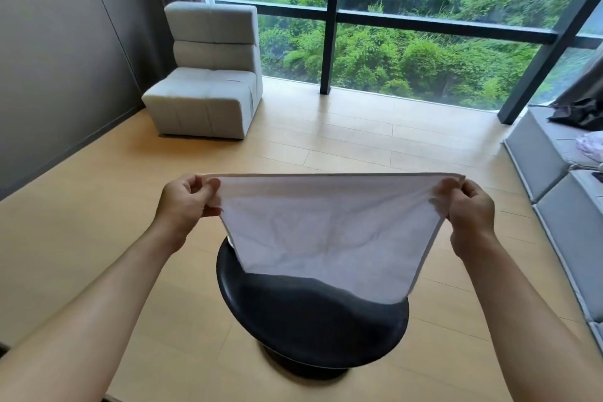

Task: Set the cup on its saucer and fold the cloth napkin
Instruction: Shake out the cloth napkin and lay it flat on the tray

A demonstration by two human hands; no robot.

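A white cloth napkin (326,232) hangs stretched in the air above a round black side table (313,330). My left hand (189,199) pinches its upper left corner and my right hand (466,206) pinches its upper right corner, so the top edge is taut between them. The napkin's lower edge drapes down over the far half of the tabletop and hides it. No cup or saucer shows; the cloth covers that part of the table.
A grey upholstered armless chair (208,81) stands at the back left by the wall. A grey cushioned bench (554,179) with dark and light fabric items runs along the right. Light wood floor (326,140) surrounds the table. Floor-to-ceiling windows fill the back.
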